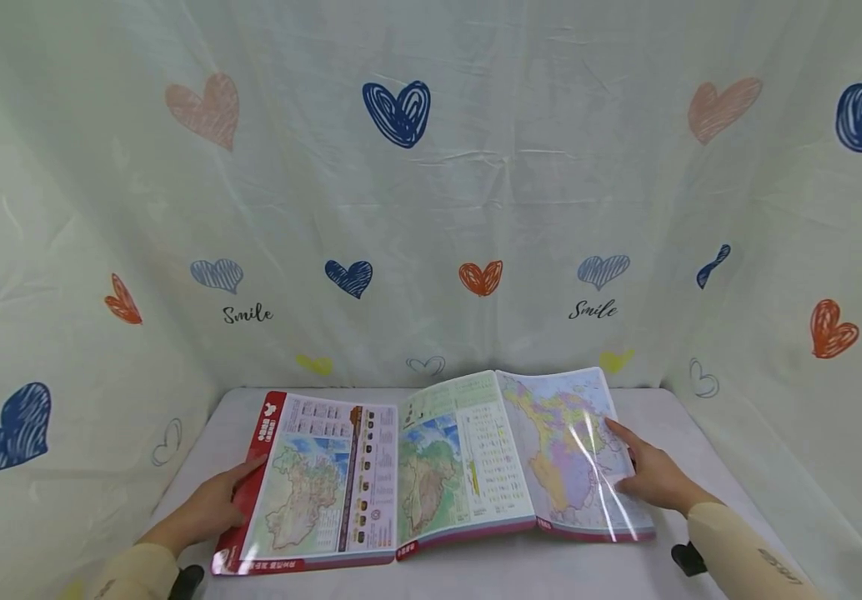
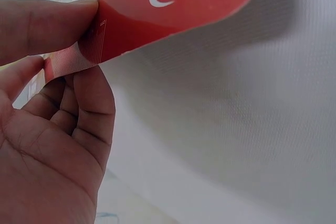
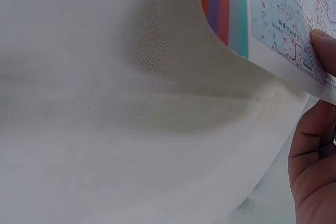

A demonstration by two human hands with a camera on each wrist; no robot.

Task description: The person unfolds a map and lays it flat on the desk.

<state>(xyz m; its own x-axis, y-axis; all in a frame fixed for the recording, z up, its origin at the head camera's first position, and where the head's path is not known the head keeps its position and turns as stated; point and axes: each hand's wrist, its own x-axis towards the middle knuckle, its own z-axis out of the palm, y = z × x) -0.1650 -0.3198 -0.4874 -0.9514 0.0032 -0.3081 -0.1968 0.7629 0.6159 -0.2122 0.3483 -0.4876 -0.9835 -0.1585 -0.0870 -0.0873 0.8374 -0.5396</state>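
A glossy fold-out map [image 1: 487, 467] is spread in three panels across the table, with a crease between each pair. My left hand [image 1: 206, 504] pinches its red left border [image 1: 247, 500], thumb on top and fingers curled beneath. In the left wrist view that red border [image 2: 157, 19] has a metal eyelet near its rounded corner and stands off the white cloth. At the other end, my right hand [image 1: 659, 475] grips the right panel [image 1: 569, 450], which shows a coloured map. The right wrist view has the panel's striped corner [image 3: 226, 14] lifted above the cloth, thumb over the printed face.
A white cloth [image 1: 476, 575] covers the table. Behind and at both sides hangs a pale curtain [image 1: 431, 208] printed with hearts and the word "Smile". The map's top edge comes close to the back curtain. Dark straps show at both wrists.
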